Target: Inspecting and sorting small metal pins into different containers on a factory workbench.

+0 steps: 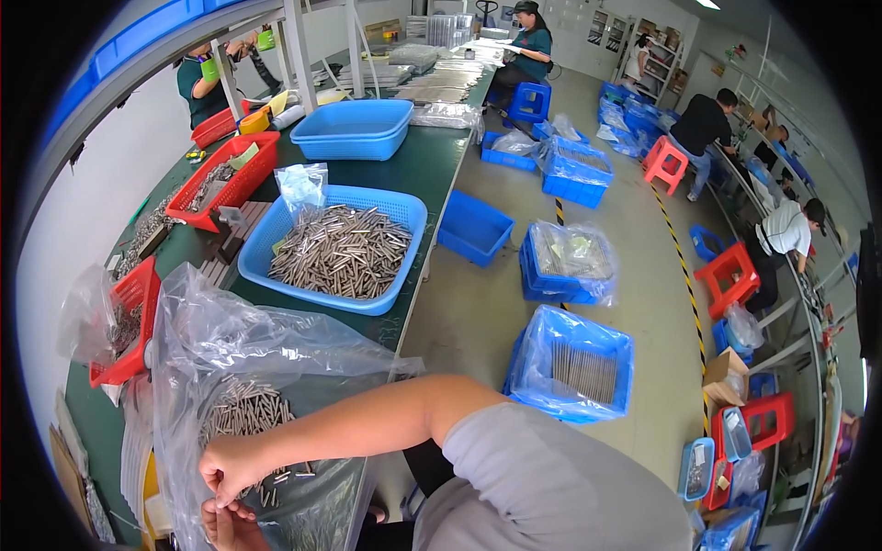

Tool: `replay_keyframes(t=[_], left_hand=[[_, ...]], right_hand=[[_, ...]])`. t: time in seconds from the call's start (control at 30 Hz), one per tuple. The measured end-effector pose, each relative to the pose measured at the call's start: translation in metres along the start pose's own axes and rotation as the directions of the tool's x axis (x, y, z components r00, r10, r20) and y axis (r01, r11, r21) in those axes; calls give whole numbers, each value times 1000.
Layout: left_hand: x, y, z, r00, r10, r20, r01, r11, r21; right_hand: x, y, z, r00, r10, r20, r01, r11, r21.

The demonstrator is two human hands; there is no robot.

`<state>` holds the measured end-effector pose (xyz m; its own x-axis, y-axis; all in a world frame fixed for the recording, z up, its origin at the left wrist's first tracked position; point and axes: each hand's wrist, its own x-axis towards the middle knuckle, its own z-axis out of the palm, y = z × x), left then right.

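My right hand [231,466] is closed in a pinch, its fingertips meeting those of my left hand [231,529] just below it. The left fingers are curled closed too. Whatever small thing lies between them is too hidden to name. Beneath and beside my right hand, a loose pile of short silvery metal pins [246,409] lies on a large clear plastic bag [257,321]; a few pins are scattered toward the near side. Beyond the bag stands a light blue basket [412,225] heaped with similar metal pins [344,250], a small clear bag [301,188] at its far rim.
Red baskets [262,161] with small metal parts line the left of the green bench [441,170]. Stacked blue tubs [354,124] stand farther back. Blue crates [625,367] sit on the floor to the right. Several other people work at benches around the room.
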<state>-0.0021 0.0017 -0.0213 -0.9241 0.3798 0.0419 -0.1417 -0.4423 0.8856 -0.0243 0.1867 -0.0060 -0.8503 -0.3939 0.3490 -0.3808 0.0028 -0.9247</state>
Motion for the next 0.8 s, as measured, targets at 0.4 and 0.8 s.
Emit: replay_keyframes(t=[0.4, 0.8], left_hand=[[-5, 7, -11, 969, 41, -244, -55, 997, -52], [-11, 18, 8, 962, 51, -269, -89, 988, -130]], right_hand=[[14, 3, -26, 968, 250, 38, -204, 686, 698], [2, -20, -10, 963, 259, 69, -222, 915, -336]])
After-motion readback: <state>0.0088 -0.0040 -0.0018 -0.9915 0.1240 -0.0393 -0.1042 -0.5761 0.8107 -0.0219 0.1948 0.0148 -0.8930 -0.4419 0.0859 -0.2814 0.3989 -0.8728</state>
